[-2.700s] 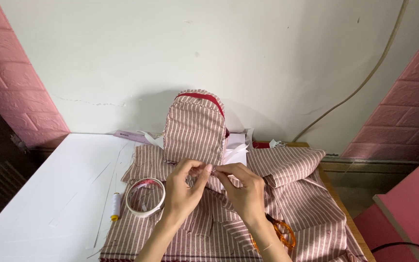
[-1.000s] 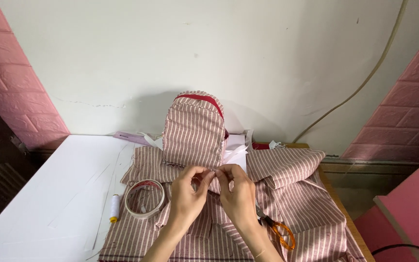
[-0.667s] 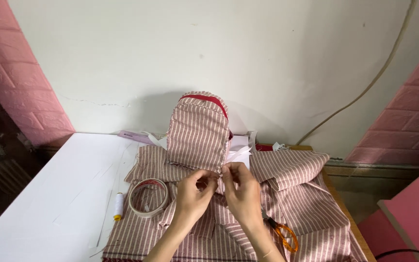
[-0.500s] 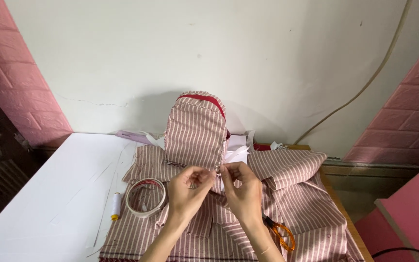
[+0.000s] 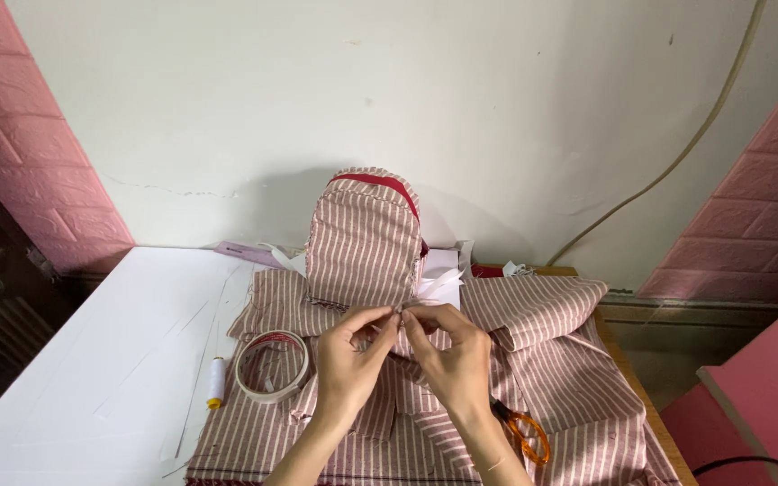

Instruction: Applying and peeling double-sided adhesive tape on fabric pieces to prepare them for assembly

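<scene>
At bench centre, left hand (image 5: 348, 360) and right hand (image 5: 452, 360) meet, fingers of both pinched closed on a fold of striped fabric (image 5: 542, 360) just below the upright striped pouch (image 5: 364, 238). Tape roll (image 5: 270, 364) and thread spool (image 5: 216, 382) lie left of the hands; orange-handled scissors (image 5: 524, 434) lie right, on the fabric.

We look down and forward from our one head camera, close over our hands (image 5: 402, 355) on the striped cloth (image 5: 542, 360), with the table (image 5: 92, 360) running to the facing wall (image 5: 407, 99).
</scene>
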